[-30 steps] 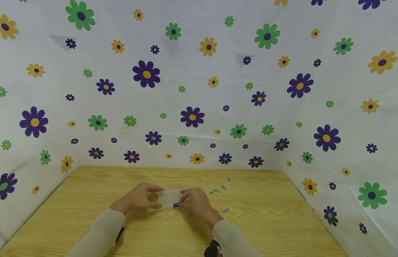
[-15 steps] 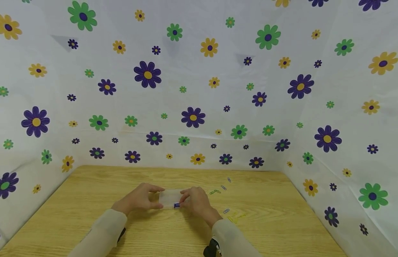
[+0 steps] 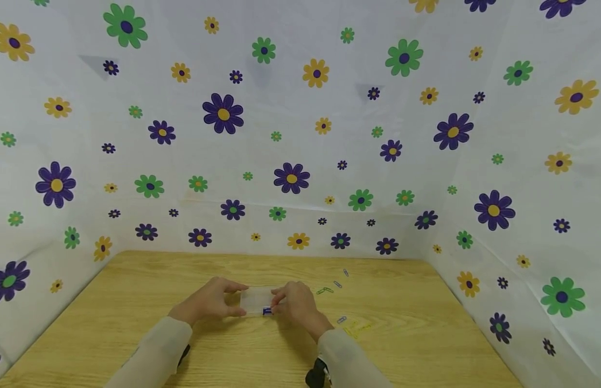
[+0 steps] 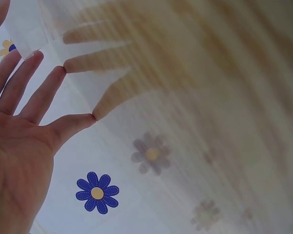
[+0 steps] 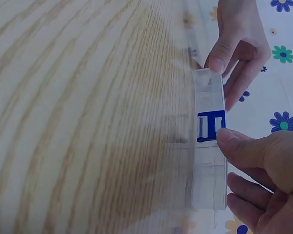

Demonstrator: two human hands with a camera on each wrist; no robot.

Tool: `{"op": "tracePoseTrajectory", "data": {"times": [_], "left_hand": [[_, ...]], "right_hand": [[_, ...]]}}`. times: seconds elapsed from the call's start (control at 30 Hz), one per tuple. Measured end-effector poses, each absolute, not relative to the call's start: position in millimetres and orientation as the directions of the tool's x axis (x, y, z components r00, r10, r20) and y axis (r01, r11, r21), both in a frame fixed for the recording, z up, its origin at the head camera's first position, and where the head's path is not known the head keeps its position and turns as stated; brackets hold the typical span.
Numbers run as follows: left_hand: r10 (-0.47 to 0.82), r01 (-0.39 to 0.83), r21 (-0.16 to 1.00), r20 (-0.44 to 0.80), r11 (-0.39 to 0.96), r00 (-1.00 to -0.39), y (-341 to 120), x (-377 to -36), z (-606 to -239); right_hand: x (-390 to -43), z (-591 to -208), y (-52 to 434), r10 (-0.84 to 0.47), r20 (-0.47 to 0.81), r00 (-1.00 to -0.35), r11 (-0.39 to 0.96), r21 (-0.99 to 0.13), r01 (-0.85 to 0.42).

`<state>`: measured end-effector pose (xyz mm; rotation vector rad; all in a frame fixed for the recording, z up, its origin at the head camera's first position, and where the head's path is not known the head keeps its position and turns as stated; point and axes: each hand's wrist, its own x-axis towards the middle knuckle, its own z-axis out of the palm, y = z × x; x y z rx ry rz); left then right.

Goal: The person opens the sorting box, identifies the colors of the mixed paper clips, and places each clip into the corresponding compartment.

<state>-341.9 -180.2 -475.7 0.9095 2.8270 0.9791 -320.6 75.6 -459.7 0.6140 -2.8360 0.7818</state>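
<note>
A clear plastic compartment box with a blue latch on its front lies on the wooden table between both hands. My left hand grips the box's left end, thumb at the front and fingers behind. The right hand holds it from the other side. Its thumb presses at the upper edge of the latch, while the forefinger lies over the top of the box near the back. In the left wrist view the left hand shows with spread fingers, mirrored in the glossy table.
To the right of the box lie green paper clips, blue-violet paper clips and yellow paper clips on the table. Flower-printed white sheeting stands behind and along both sides.
Both hands and the box stay almost in place. The right thumb has shifted slightly at the latch, leaving a little more blue in sight.
</note>
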Motion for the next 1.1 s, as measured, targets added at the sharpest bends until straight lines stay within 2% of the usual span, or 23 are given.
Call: {"op": "tracePoseTrajectory", "data": {"times": [0.17,0.4,0.77,1.1], "left_hand": [[0.521,0.507,0.576,0.158,0.641,-0.839,-180.1,-342.2,-475.2],[0.512,0.508,0.56,0.166,0.654,-0.843,-182.9,-341.9,-473.2],[0.538,0.546,0.546,0.195,0.635,-0.82,-181.5,-343.9,-479.0],[0.528,0.523,0.568,0.175,0.636,-0.831,-181.9,-342.6,-477.0]], "right_hand": [[-320.2,-456.5,74.8,-0.352,0.228,-0.908,0.789,-0.449,-0.419],[-312.1,-451.5,72.1,-0.444,0.217,-0.87,0.82,-0.294,-0.491],[-313.1,-456.4,77.0,-0.396,0.182,-0.9,0.811,-0.39,-0.436],[-314.7,-455.4,78.4,-0.408,0.181,-0.895,0.8,-0.401,-0.446]]}}
